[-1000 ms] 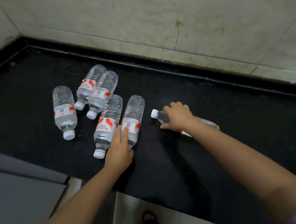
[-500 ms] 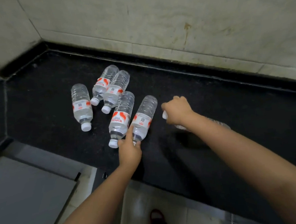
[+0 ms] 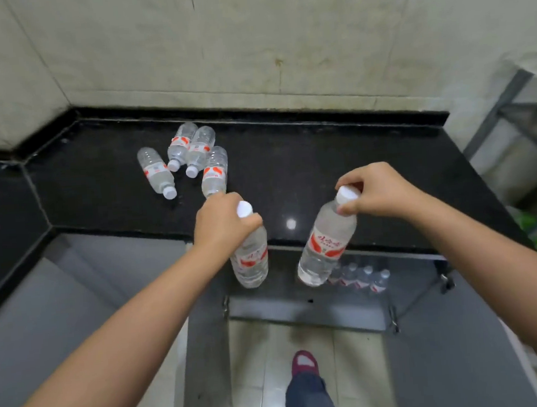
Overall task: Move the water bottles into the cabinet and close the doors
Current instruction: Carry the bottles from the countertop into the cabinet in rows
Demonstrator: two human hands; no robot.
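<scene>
My left hand (image 3: 222, 223) grips one clear water bottle (image 3: 251, 261) by its neck, white cap up, hanging in front of the counter edge. Just to the right, my right hand (image 3: 376, 191) pinches the cap of a second water bottle (image 3: 325, 243), which hangs tilted. Several more bottles with red and white labels (image 3: 194, 157) lie on their sides on the black countertop (image 3: 322, 167), to the upper left of my hands. Below the counter the cabinet (image 3: 303, 312) stands open, with a row of upright bottles (image 3: 360, 279) on its shelf at the right.
An open grey cabinet door (image 3: 454, 333) stands at the right and another grey door panel (image 3: 76, 296) at the left. A metal rack (image 3: 516, 135) stands beyond the counter's right end. My foot in a red shoe (image 3: 303, 363) is on the tiled floor below.
Both hands closed on bottles that lay on the counter and lifted them off, toward me and past the front edge. The view has pulled back, and the open cabinet is in sight.
</scene>
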